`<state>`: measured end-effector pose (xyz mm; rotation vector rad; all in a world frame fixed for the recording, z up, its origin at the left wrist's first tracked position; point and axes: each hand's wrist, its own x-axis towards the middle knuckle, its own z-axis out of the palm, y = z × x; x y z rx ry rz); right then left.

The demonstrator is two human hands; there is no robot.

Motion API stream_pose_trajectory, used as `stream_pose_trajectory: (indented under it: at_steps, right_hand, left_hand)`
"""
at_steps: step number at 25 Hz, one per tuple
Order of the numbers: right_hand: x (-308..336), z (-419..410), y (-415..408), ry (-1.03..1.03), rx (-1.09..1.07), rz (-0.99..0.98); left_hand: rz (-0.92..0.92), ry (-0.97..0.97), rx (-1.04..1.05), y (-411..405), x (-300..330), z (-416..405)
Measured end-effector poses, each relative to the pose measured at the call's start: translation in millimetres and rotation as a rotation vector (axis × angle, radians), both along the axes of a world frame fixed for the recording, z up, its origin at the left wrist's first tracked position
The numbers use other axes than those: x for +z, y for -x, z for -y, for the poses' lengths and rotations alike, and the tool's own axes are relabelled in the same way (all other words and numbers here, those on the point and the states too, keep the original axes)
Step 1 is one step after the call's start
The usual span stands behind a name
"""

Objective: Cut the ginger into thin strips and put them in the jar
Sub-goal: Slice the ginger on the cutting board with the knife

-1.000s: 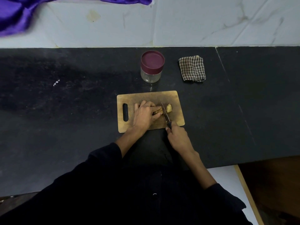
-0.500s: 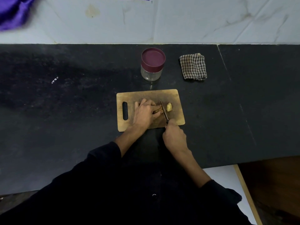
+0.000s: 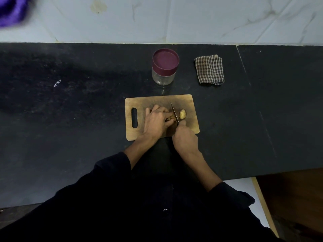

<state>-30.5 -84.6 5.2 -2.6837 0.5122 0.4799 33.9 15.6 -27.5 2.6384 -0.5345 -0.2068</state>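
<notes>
Pinning the ginger (image 3: 170,118) on the cutting board (image 3: 189,102) under curled left hand (image 3: 158,122), probably knuckles guiding the knife (image 3: 174,111); right hand (image 3: 185,139) wrapped round its handle. Cut chunk (image 3: 182,114) just beside. Jar (image 3: 165,67) beyond, lidded.

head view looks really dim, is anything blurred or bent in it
Head view: dim, flat light; the black counter swallows detail; its back edge bows from the wide lens; the purple cloth at top left is smeared; ginger and knife stay legible.
</notes>
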Motion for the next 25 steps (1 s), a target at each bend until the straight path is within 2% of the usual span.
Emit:
stream_pose_trajectory:
  at_steps: [10,19,25]
  right_hand:
    - [2,4,17,0.014,0.013,-0.028]
    - [4,0,-15,-0.002,0.028,0.002]
    - [1,3,18,0.029,0.016,-0.064]
  left_hand:
    - [0.012,-0.038,0.018,1,4,2]
    - [0.026,-0.045,-0.001,-1,4,0]
    - [0.006,-0.03,0.037,2,3,2]
